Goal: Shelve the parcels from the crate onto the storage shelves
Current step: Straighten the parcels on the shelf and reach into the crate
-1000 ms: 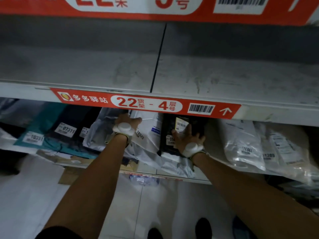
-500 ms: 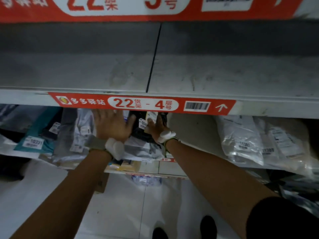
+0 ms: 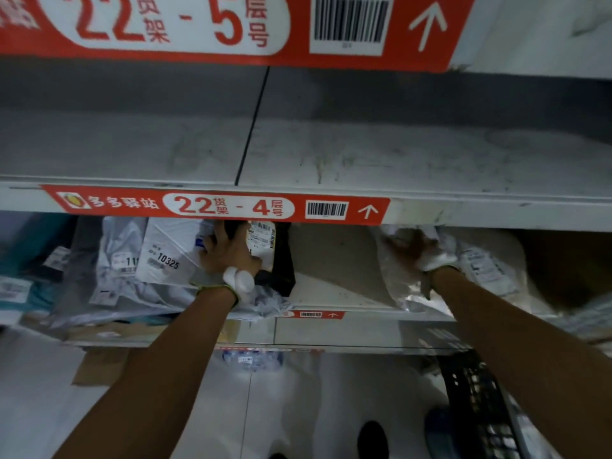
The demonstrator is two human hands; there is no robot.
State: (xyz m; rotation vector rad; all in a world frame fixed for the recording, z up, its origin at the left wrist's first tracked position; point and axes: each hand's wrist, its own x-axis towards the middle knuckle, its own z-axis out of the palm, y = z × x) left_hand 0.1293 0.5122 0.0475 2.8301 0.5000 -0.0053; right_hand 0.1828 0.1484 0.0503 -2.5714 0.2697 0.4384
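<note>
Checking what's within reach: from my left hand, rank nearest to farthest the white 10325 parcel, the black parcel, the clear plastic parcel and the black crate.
1. White 10325 parcel and black parcel: either side of the left hand, both touching it; too close to call.
2. Clear plastic parcel: right along the shelf, at the right hand.
3. Black crate: lower right, below the shelves.

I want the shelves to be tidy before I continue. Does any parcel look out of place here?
Yes. Below the left hand, a crumpled white bag hangs off the shelf and overlaps the red shelf label. Further left and lower down, a cardboard flap droops loose.
</note>
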